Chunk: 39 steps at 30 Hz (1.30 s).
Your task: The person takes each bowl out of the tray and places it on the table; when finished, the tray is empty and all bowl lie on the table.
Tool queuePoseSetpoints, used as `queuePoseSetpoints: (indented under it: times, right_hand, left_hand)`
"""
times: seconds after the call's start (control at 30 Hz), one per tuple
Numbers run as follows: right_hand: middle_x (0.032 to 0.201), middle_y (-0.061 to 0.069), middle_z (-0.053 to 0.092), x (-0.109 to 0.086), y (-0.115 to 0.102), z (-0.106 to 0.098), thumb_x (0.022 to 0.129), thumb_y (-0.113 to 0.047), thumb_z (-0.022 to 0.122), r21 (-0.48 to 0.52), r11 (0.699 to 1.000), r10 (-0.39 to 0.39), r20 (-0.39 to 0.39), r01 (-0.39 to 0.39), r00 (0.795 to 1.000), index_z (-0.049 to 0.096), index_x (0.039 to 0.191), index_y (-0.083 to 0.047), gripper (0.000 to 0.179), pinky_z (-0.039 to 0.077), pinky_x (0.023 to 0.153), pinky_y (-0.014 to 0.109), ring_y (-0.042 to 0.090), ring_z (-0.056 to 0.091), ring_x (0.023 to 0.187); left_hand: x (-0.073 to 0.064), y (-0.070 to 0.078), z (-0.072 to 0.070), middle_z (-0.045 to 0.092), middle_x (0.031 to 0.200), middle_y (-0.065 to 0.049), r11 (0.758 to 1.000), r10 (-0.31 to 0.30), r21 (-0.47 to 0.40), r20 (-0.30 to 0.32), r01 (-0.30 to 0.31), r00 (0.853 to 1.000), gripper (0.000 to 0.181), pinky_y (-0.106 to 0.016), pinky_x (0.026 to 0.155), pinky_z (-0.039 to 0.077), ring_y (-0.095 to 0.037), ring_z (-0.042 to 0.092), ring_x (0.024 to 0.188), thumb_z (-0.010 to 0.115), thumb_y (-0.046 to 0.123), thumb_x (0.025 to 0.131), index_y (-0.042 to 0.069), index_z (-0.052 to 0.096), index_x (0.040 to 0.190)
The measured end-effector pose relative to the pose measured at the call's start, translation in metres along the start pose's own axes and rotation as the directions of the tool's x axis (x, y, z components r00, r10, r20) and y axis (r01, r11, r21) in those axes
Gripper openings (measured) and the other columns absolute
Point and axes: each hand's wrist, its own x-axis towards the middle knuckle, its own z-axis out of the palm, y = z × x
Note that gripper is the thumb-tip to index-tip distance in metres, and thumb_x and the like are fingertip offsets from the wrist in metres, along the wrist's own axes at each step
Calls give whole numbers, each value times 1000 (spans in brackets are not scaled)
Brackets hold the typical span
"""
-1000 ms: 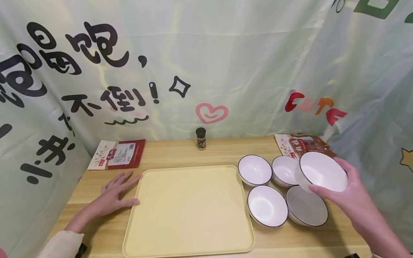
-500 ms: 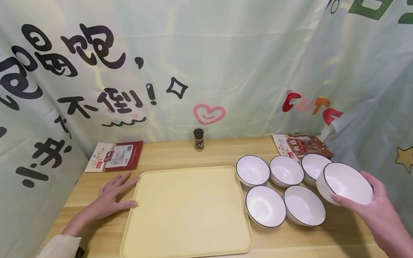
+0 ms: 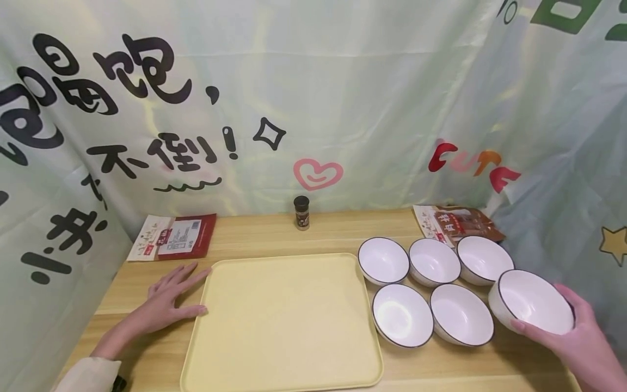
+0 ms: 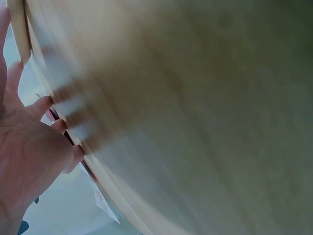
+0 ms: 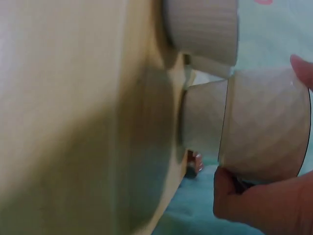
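My right hand (image 3: 583,332) grips a white bowl (image 3: 534,302) with a dark rim at the right end of the table, thumb on the near side and fingers round the far side. In the right wrist view this held bowl (image 5: 266,122) shows a faceted outer wall and hangs off the wooden surface. Beside it stand several matching bowls in two rows, among them a front bowl (image 3: 461,314) and a back right bowl (image 3: 485,259). My left hand (image 3: 164,307) lies with spread fingers at the left edge of a pale yellow tray (image 3: 279,321), thumb and index finger touching its rim.
A red and white packet (image 3: 173,238) lies at the back left, a brown packet (image 3: 458,223) behind the bowls. A small black-capped spice jar (image 3: 302,213) stands at the back middle. A printed cloth (image 3: 382,109) hangs right behind the table.
My right hand has carried its bowl rightward and down, toward the near right of the rows. The back right bowl behind it has come into view. My left hand stays by the tray.
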Motion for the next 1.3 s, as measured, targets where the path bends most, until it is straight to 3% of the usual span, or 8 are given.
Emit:
queuePoseSetpoints:
  times: [0.1, 0.27, 0.43, 0.53, 1.1, 1.3]
  right_hand:
    - [164, 31, 16, 0, 8, 1, 96, -21, 86, -44, 999, -22, 14, 22, 1000, 4, 176, -13, 116, 29, 80, 6, -8, 33, 108]
    - [162, 28, 18, 2, 21, 3, 95, -21, 87, -49, 998, -42, 30, 43, 999, 7, 177, -22, 115, 27, 83, 5, -4, 34, 115]
    - [158, 40, 24, 3, 24, 5, 93, -26, 89, -133, 989, -62, 62, 70, 996, 9, 173, -3, 115, 22, 79, 6, -3, 33, 113]
    - [156, 42, 27, 3, 23, 6, 93, -28, 89, -159, 984, -65, 76, 77, 995, 10, 171, 1, 115, 21, 78, 7, -4, 33, 112]
    - [158, 42, 22, 9, 38, 11, 94, -25, 88, -135, 984, -101, 99, 114, 990, 4, 173, -1, 118, 18, 80, 6, -6, 30, 117]
    - [156, 44, 21, 8, 33, 13, 95, -23, 86, -130, 983, -113, 116, 128, 987, 3, 171, 1, 115, 18, 81, 6, -3, 31, 119]
  left_hand:
    - [0, 0, 1, 23, 176, -25, 1000, -2, -1, 0, 2, 1000, 89, -90, 102, 14, -63, 15, 154, 85, 47, 94, 30, 43, 170]
    - [-1, -1, 2, 23, 176, -25, 1000, -2, -7, -1, 2, 1000, 89, -91, 102, 13, -63, 15, 154, 86, 46, 94, 29, 43, 170]
    - [-3, -1, 1, 24, 176, -25, 1000, -8, 0, 8, 8, 1000, 89, -91, 101, 14, -64, 16, 154, 86, 46, 94, 30, 43, 170]
    - [-3, -1, 0, 24, 176, -25, 1000, -12, 6, 12, 12, 1000, 89, -91, 101, 15, -63, 17, 154, 86, 47, 94, 31, 42, 170]
    - [0, -2, -1, 24, 175, -27, 1000, -2, 7, 9, 2, 1000, 89, -91, 103, 13, -64, 16, 154, 85, 47, 94, 29, 43, 170]
    - [-3, -3, 0, 25, 175, -27, 1000, -8, 7, -8, 8, 1000, 88, -90, 103, 14, -63, 17, 154, 85, 46, 94, 30, 43, 170]
